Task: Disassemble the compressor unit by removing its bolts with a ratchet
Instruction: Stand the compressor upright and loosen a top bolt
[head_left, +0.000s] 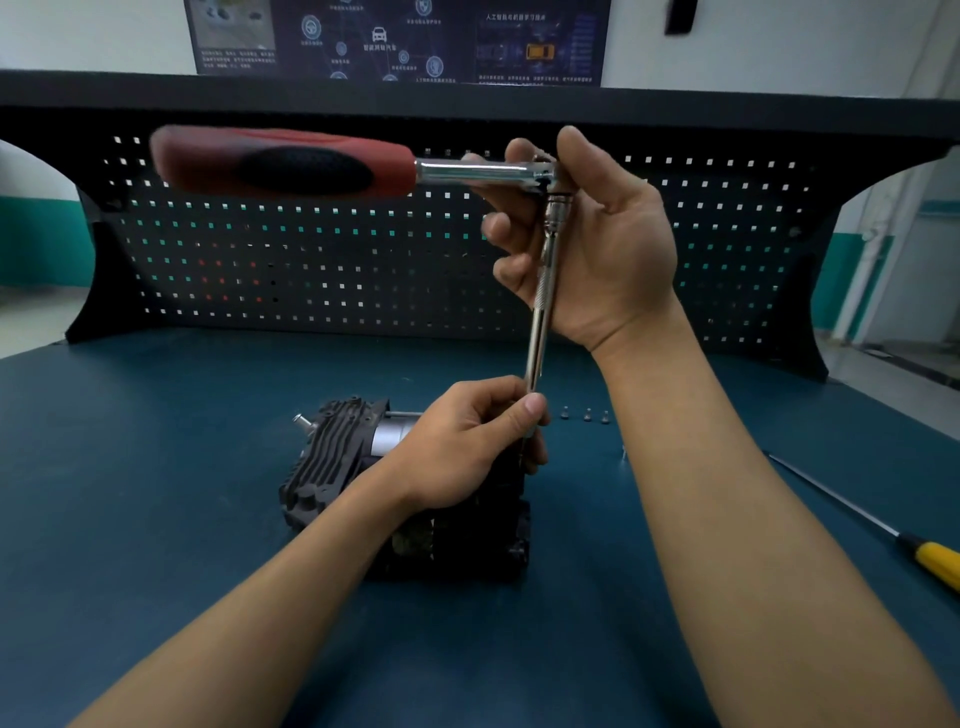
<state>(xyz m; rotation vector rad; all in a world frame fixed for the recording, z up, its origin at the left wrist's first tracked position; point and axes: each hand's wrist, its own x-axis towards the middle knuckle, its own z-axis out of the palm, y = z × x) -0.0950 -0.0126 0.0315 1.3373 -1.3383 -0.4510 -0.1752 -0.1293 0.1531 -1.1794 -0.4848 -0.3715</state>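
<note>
- Blue-green workbench (156, 415) fills the lower frame; black pegboard (311, 249) behind it, dark poster (395, 36) at top.
- Compressor (332, 457) sits at lower centre on the bench, finned side to the left, partly hidden by your left wrist.
- Your right hand (602, 244), upper centre-right, wraps its fingers round the head of the ratchet (291, 166). The red handle sticks out to the upper left, likely so you can spin from the head.
- An extension bar (540, 322) runs down from the head to the compressor.
- Your left hand (467, 441) pinches the bar's lower end between thumb and fingers, probably to steer the tip onto a bolt. The tip itself is hidden.
- Three loose bolts (587, 414) stand just right of that hand, parked clear of the work, so you look partway through.
- Yellow-handled screwdriver (883, 525) lies at right edge, well apart.
</note>
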